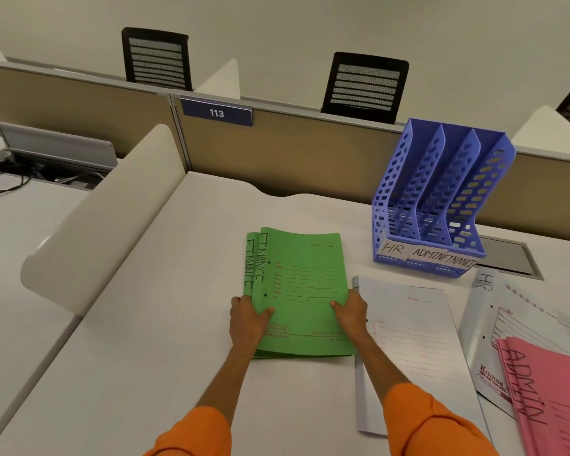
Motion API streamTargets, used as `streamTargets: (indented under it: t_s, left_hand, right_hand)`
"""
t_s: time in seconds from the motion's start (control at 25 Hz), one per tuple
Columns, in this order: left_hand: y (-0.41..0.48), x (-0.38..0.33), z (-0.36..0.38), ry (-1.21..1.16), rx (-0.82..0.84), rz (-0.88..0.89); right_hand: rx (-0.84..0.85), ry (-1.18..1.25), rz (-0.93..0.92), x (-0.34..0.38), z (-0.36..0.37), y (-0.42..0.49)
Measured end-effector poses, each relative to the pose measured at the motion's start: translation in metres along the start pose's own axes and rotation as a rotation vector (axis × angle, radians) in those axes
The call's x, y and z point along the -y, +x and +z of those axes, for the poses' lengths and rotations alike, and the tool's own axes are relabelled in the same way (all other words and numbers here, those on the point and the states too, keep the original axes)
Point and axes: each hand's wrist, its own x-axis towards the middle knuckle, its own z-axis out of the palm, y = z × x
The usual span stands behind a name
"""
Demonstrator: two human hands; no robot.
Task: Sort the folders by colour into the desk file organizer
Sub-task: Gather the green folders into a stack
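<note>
Green folders (305, 291) stacked and squared on the desk (145, 324), left of the purple organizer (441, 199) — probably gathered for its FINANCE slot. Left hand (247, 324) clasping the spine edge, right hand (351, 315) the opposite edge — thumbs on top. White folders (408, 340) and pink folders (550, 399) waiting below the organizer.

FINANCE folders (305, 291) stacked at desk (145, 324) centre. File organizer (438, 199) at 2 o'clock. HR folders (408, 340) at 3 o'clock, ADMIN folders (550, 399) beyond, overlapping them.
</note>
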Motion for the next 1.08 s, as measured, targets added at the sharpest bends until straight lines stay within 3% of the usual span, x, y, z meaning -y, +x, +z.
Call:
streamTargets:
  t_s: [0.32,0.6,0.8,1.08]
  left_hand:
    - [0.001,-0.004,0.001,0.242,-0.049,-0.046]
    - [0.017,-0.008,-0.011,-0.045,-0.008,-0.270]
    - [0.048,0.028,-0.004,-0.136,0.057,-0.265]
    - [0.018,0.008,-0.045,-0.183,0.075,-0.241]
  right_hand:
    - [-0.033,-0.050,0.030,0.002,0.002,0.009]
    - [-0.035,0.023,0.067,0.008,-0.007,0.002]
    - [0.006,0.115,0.145,0.013,-0.009,-0.005]
    - [0.121,0.255,0.271,0.004,0.000,-0.022]
